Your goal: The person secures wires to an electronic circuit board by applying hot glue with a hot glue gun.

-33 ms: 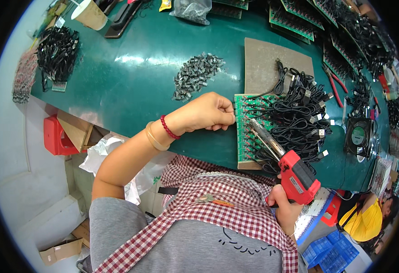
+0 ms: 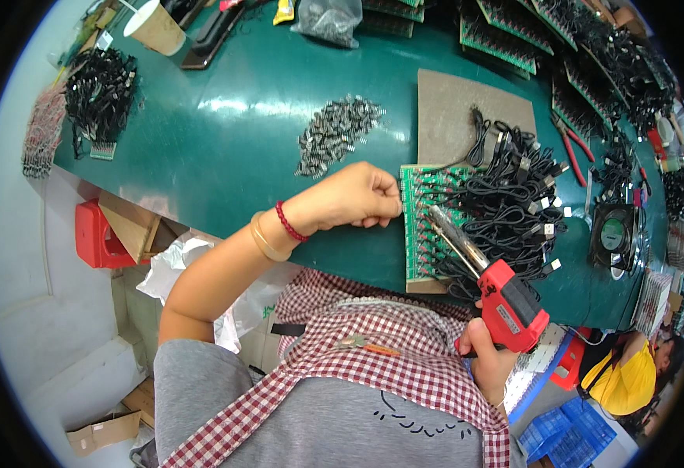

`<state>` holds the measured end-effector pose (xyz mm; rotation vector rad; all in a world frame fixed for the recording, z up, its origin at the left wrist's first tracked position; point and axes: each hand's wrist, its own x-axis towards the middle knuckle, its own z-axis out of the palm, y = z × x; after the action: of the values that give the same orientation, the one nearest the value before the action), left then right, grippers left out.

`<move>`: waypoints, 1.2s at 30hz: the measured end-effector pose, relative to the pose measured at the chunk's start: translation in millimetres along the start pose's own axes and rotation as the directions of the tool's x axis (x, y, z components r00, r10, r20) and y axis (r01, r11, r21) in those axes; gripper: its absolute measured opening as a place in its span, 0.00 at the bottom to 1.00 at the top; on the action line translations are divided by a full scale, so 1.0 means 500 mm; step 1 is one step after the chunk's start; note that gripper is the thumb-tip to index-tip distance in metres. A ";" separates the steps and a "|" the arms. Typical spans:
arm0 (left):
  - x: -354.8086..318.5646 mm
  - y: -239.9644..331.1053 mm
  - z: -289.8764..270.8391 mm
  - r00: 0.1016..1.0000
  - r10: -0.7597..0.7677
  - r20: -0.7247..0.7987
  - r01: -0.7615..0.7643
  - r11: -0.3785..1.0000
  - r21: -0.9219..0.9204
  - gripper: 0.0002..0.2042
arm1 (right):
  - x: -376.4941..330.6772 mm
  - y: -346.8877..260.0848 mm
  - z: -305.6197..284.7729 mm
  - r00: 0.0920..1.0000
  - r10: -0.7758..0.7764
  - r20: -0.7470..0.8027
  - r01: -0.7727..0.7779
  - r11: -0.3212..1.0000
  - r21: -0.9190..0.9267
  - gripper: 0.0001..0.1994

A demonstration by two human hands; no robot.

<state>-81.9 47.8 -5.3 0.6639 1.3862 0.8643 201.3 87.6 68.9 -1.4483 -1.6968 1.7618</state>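
A green circuit board panel (image 2: 413,248) lies near the table's front edge, with a bunch of coiled black USB cables (image 2: 506,199) spread over its right side. My left hand (image 2: 367,196) is closed in a pinch at the panel's left edge; whatever is between the fingertips is hidden. In my right hand (image 2: 488,355) is a red and black soldering gun (image 2: 513,306), gripped by its handle. Its metal barrel slants up and left, and the tip is over the panel, close to my left fingertips. Whether the tip touches the board, I cannot tell.
Loose small metal-and-black connectors (image 2: 334,134) form a pile beyond my left hand. A brown board (image 2: 467,93) lies behind the panel. Red-handled pliers (image 2: 572,148) and a black fan (image 2: 615,234) are to the right. Stacked panels (image 2: 498,43) stand far right. Another person (image 2: 619,382) sits at lower right.
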 end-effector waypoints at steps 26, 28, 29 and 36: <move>-0.038 0.011 -0.019 0.623 0.686 -0.377 0.255 0.278 0.926 0.07 | 0.008 -0.011 -0.038 0.999 -0.043 0.012 0.034 0.911 0.411 0.07; -0.042 0.011 -0.010 0.589 0.716 -0.374 0.239 0.288 0.927 0.07 | 0.006 -0.014 -0.046 0.998 -0.069 0.007 0.060 0.909 0.413 0.07; -0.047 0.018 0.001 0.587 0.716 -0.378 0.203 0.321 0.925 0.06 | 0.002 -0.014 -0.049 0.995 -0.095 -0.001 0.087 0.905 0.416 0.07; -0.033 0.016 0.003 0.604 0.731 -0.317 0.139 0.295 0.945 0.05 | -0.005 -0.011 -0.041 0.996 -0.067 -0.067 0.088 0.914 0.396 0.09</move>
<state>-81.0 38.6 10.7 1.7209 2.6434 0.5679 216.2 98.7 79.1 -1.2155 -1.2516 1.8705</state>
